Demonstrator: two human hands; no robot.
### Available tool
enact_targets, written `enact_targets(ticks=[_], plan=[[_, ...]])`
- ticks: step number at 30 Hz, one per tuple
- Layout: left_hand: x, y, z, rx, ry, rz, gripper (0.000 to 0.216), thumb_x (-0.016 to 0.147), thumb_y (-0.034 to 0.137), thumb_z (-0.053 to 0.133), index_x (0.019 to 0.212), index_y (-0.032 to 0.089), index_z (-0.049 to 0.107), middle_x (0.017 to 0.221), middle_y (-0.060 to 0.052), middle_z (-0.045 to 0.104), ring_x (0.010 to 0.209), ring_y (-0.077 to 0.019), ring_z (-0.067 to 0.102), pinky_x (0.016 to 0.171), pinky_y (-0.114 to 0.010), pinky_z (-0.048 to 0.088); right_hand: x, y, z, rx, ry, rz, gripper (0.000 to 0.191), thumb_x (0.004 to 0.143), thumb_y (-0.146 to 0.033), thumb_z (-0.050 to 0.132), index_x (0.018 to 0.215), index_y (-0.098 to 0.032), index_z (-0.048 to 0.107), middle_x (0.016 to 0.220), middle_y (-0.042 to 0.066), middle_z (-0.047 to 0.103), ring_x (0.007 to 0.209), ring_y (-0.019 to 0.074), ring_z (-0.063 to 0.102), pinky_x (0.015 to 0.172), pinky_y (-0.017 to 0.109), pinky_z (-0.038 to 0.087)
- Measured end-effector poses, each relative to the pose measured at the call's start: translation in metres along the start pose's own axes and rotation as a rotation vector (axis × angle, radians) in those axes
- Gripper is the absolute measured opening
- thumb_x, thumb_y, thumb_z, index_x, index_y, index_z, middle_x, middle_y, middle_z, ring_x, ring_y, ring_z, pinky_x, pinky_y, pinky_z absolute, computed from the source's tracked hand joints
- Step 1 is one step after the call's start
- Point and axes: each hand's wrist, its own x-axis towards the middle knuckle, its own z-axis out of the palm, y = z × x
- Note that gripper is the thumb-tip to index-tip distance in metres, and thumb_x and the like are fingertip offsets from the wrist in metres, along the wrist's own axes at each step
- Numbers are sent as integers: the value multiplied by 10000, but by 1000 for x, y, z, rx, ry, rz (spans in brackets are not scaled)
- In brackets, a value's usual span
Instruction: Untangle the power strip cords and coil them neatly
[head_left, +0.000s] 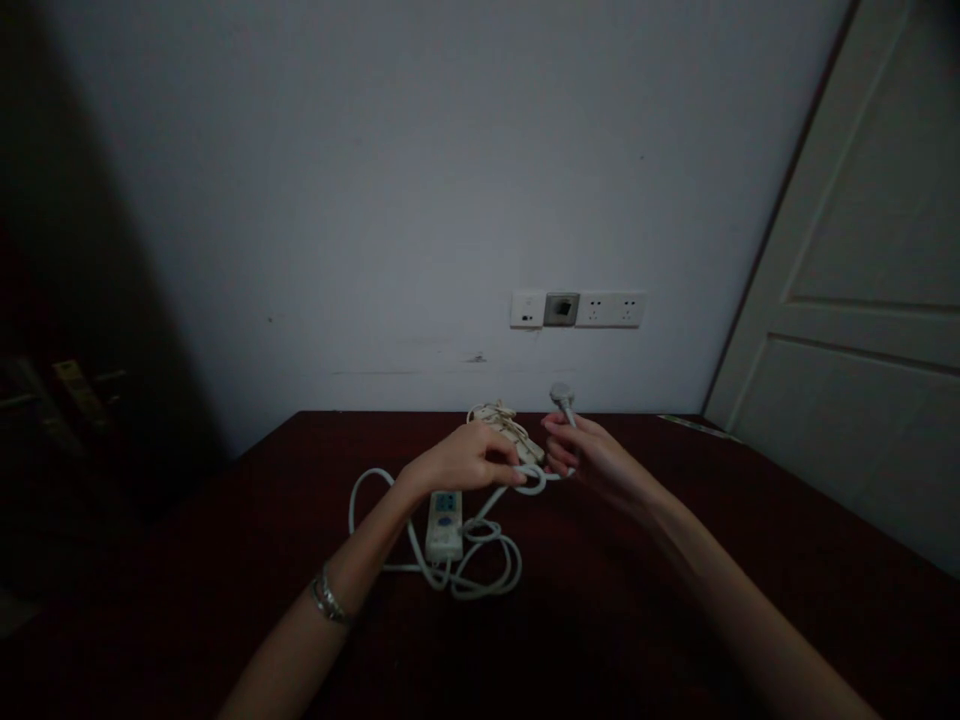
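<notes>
My left hand point(480, 458) pinches the white power cord point(491, 500) beside a small loop in it. To its right, my right hand point(577, 447) is closed round the cord just below the plug point(561, 393), whose round head points up toward the wall. The cord runs between both hands, then down in loose coils to the power strip point(445, 530), which lies on the dark red table under my left wrist. Part of the strip is hidden by my left hand and forearm. Behind my hands lies a second, cream-coloured bundle of cord point(504, 420), partly covered by my left hand.
The dark red table point(637, 620) meets a pale wall point(375, 220). Wall sockets point(611, 310) and a grey switch plate point(561, 309) sit low on that wall. A white panelled door point(862, 270) stands on the right. A flat strip point(697, 428) lies along the table's far right edge.
</notes>
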Motion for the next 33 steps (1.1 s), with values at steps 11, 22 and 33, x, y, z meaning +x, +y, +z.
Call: enact_targets(ticks=[11, 22, 33], plan=[[-12, 3, -21, -74, 49, -20, 214, 767, 324, 600, 736, 127, 674, 615, -2, 578, 581, -84, 471, 579, -216, 368, 8, 19, -4, -162, -28, 331, 387, 806, -545, 430, 904, -175, 493, 604, 9, 544, 506, 112, 523, 491, 241, 426], [-11, 2, -19, -72, 105, -6, 230, 759, 336, 610, 758, 119, 682, 649, -21, 612, 599, -87, 492, 599, -219, 392, 16, 35, -12, -225, -65, 367, 351, 828, -475, 362, 936, -166, 489, 586, 13, 539, 483, 99, 508, 483, 216, 410], [-10, 0, -13, -54, 176, -40, 226, 770, 337, 585, 748, 130, 673, 645, -21, 624, 591, -89, 501, 586, -222, 400, 16, 40, -13, -305, -57, 414, 555, 811, -630, 324, 746, -142, 580, 556, 25, 544, 453, 84, 498, 447, 194, 399]])
